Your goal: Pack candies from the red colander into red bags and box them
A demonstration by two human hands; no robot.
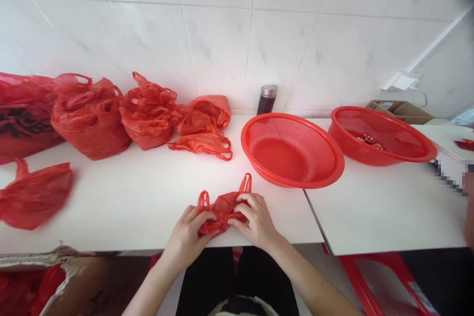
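A small red plastic bag [222,206] lies on the white table [140,197] near its front edge, both handle loops sticking up. My left hand [188,232] pinches the bag's lower left part. My right hand [255,219] grips its right side, fingers curled over the plastic. Both hands hold the same bag between them.
Several stuffed red bags [92,116] line the tiled wall at the left, and another red bag [33,195] lies at the table's left edge. Two red colander baskets [292,150] [381,136] stand to the right, a dark flask [266,98] behind them. Another person's arm [469,207] shows at the far right.
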